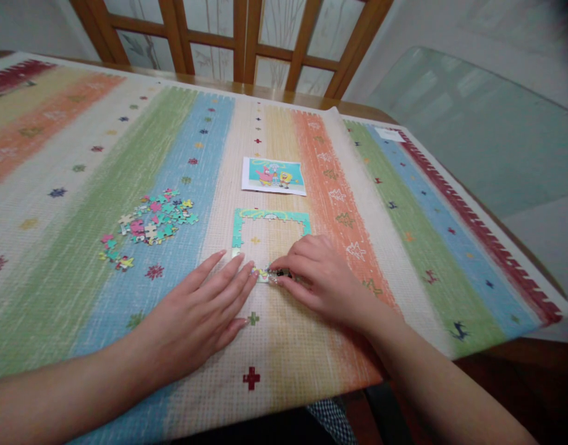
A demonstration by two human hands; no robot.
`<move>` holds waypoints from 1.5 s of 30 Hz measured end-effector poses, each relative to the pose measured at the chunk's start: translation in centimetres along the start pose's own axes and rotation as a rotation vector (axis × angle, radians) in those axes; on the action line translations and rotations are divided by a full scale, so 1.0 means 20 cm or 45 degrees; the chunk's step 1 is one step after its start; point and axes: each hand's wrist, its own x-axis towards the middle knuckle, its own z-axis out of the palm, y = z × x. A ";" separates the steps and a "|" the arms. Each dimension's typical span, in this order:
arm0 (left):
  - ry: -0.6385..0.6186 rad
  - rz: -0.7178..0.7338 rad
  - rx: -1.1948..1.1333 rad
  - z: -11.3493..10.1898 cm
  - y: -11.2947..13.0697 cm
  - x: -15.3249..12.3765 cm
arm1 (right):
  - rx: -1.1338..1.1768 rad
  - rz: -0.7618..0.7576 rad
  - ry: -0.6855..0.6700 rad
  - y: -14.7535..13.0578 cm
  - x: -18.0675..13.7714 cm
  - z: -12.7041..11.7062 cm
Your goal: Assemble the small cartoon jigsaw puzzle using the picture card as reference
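A jigsaw puzzle border (238,230), mostly turquoise, lies on the striped tablecloth with its middle bare cloth. My left hand (208,304) rests nearly flat over its lower left corner, fingers stretched out. Thumb and fingers of my right hand (321,277) pinch at the lower edge of the border, on a small puzzle piece (273,280) largely covered by the fingertips. Both the right side and the lower right corner of the border are partly hidden by this hand.
Loose puzzle pieces (158,216) lie in a pile to the left. A printed cartoon picture card (274,175) lies beyond the border. A small white paper (389,134) is at the far right of the tablecloth (284,346). A glass-like panel (469,136) stands behind the table.
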 end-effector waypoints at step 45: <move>0.201 -0.204 -0.497 0.07 -0.20 0.08 | -0.142 -0.034 0.099 -0.01 0.01 0.07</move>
